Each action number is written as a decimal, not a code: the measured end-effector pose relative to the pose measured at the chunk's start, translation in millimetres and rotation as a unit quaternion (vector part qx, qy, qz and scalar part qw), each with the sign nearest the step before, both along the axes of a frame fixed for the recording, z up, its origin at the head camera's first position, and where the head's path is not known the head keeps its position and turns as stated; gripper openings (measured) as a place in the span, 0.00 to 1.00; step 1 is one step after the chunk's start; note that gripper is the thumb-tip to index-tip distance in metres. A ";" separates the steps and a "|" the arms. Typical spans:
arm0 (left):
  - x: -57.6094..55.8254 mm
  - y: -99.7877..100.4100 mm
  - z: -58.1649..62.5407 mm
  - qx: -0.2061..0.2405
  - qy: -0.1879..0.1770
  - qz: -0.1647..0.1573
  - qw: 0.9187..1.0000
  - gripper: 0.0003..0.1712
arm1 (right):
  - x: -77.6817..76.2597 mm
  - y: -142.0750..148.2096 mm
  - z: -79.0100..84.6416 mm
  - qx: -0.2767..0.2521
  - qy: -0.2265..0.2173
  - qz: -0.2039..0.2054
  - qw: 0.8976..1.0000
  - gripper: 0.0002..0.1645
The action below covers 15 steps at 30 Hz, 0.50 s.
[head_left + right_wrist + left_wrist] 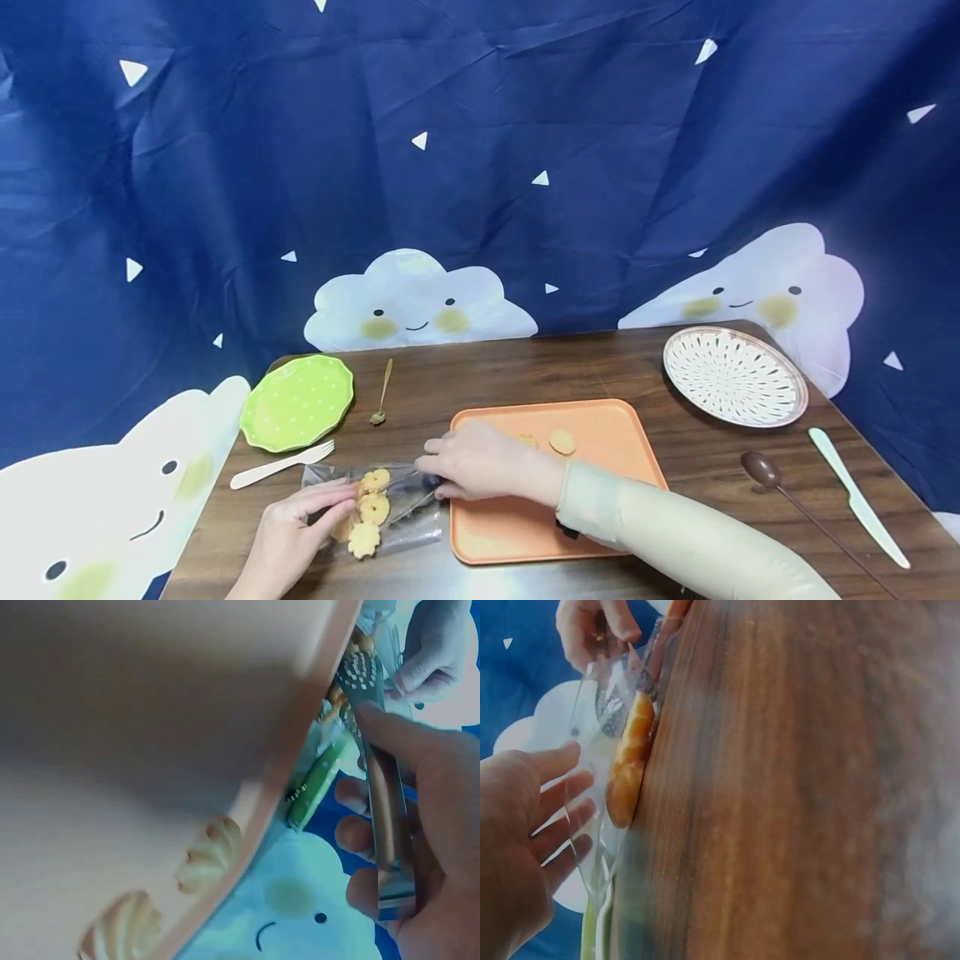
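Observation:
My right hand (480, 462) grips metal tongs (386, 802) around their arms, above the left edge of the orange tray (517, 550). Their slotted ends point at a clear plastic bag (420, 533) and overlap its plastic in the left wrist view. Several golden cookies (372, 508), some flower-shaped, show at the bag on the table. At the bag's left side is my left hand (288, 533), fingers spread and fairly straight, with fingertips right at the plastic. Two more cookies, one round (562, 442) and one smaller (527, 440), lie on the tray behind my right wrist.
A green plate (300, 404), a pale fork (281, 465) and a small gold spoon (382, 392) lie at left. To the right are a white patterned plate (735, 375), a brown spoon (761, 469) and a mint knife (855, 496). A blue curtain (480, 167) hangs behind.

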<state>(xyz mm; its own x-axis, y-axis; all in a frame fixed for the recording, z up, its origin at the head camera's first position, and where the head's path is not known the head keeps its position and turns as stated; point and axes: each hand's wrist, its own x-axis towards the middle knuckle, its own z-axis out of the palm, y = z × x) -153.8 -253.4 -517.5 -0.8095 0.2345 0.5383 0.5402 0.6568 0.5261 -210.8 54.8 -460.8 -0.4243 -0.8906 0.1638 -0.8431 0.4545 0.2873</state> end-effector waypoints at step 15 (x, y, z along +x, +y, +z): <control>-10.2 11.0 9.2 -0.008 -0.015 -0.016 1.000 0.12 | -8.9 -5.7 7.7 -0.017 0.045 0.004 0.999 0.26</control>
<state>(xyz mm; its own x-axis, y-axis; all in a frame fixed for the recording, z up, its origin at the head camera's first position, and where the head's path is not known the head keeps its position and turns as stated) -164.1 -242.4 -508.3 -0.8171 0.2678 0.5105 0.5449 0.6478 0.5324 -219.7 49.1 -453.1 -0.3993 -0.8871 0.2314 -0.8187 0.4586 0.3456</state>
